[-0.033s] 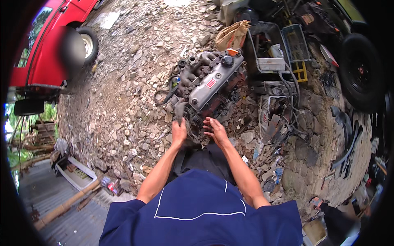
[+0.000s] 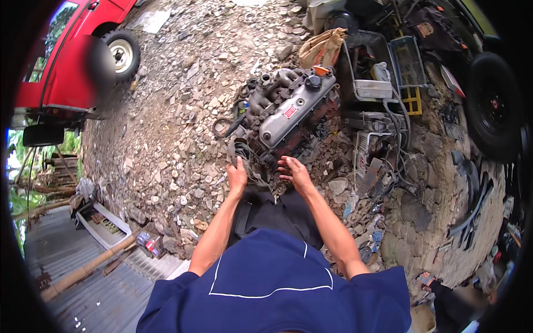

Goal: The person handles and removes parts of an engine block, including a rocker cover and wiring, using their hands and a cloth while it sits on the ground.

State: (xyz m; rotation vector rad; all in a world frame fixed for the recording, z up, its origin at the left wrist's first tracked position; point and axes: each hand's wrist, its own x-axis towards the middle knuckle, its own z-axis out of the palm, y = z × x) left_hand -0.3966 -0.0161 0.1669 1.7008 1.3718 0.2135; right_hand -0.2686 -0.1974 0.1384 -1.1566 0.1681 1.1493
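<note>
A greasy engine (image 2: pixel 291 114) with a silver valve cover and a black filler cap lies on the rubble in front of me. At its near left end my left hand (image 2: pixel 237 177) is closed on a limp, grey rag-like strip (image 2: pixel 252 165). The strip loops up beside the engine and hangs between my hands; its exact kind is hard to make out. My right hand (image 2: pixel 296 174) is held just short of the engine's near end, palm inward, fingers apart, with nothing visible in it.
A plastic crate (image 2: pixel 371 53) with parts and a brown paper sack (image 2: pixel 322 49) stand beyond the engine. Metal parts and hoses (image 2: pixel 383 144) lie to the right, near a black wheel (image 2: pixel 494 105). A red vehicle (image 2: pixel 66 66) is at far left. Another person's hand (image 2: pixel 426 279) shows lower right.
The whole view has shifted slightly, so the engine sits a little farther right and lower. The strip's upper end has changed shape and moved slightly left. Both hands stay near the engine.
</note>
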